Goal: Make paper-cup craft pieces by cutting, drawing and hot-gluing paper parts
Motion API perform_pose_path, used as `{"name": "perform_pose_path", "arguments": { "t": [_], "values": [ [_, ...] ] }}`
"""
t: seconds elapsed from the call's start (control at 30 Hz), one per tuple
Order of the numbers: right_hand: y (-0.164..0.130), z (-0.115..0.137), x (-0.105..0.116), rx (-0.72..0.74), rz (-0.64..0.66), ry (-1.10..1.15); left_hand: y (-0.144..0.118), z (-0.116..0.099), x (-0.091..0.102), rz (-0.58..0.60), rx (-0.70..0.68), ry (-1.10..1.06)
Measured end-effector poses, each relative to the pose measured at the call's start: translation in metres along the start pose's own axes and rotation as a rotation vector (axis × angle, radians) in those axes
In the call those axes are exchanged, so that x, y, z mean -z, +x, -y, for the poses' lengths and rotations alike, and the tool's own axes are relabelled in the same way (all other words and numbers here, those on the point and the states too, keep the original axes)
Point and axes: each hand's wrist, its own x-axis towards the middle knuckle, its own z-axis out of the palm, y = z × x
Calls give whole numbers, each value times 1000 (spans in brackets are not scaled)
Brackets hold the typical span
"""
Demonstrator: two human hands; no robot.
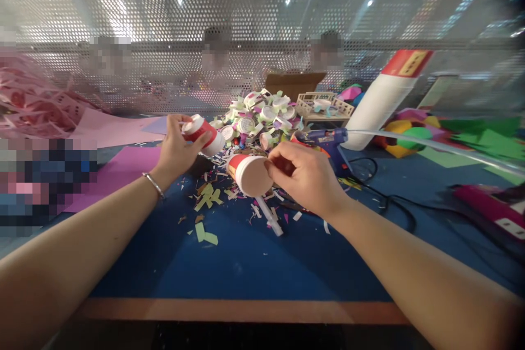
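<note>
Hands are working above a blue-topped table (254,268), each grasping one small paper cup. Left hand (177,147) is closing its fingers around a red-and-white cup (204,135) lying tilted on its side, rim toward the right, above the far-left part of the blue surface; a metal bangle (155,184) is circling that wrist. Right hand (305,175) is pinching the second cup (250,173) by its side, the pale base turning toward the camera and a red band showing at its left edge, over the middle of the table. Print on either cup is too small to read. Heap of white cups and paper pieces (262,115) is lying just beyond both hands, toward the far edge. Blue glue gun (328,139) is resting to the right of the heap, a clear stick (430,145) running from it toward the right edge. Large white bottle with a red cap (385,98) is leaning behind it; its yellow label is unreadable. White glue stick (268,213) and paper scraps (207,199) are lying below the hands. Near edge, with its brown strip, is leaving bare blue surface between the forearms. Purple paper (123,169) is covering the left side.
</note>
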Motion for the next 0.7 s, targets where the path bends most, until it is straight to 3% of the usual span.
{"name": "perform_pose_path", "arguments": {
  "t": [0.2, 0.33, 0.4, 0.57, 0.7],
  "values": [
    [0, 0, -2, -52, 22, 49, -4, -5, -5, 228, -59, 36],
    [-2, 2, 0, -88, 23, 71, -14, -37, 11, 133, -112, 73],
    [-3, 3, 1, -119, 23, 113, -21, -56, 20, 146, -159, 7],
    [-4, 4, 2, -183, 61, 251, -36, -79, 28, 643, -148, -292],
    [-3, 5, 1, -250, 110, 387, -38, -78, 27, 824, -126, -328]
  ]
}}
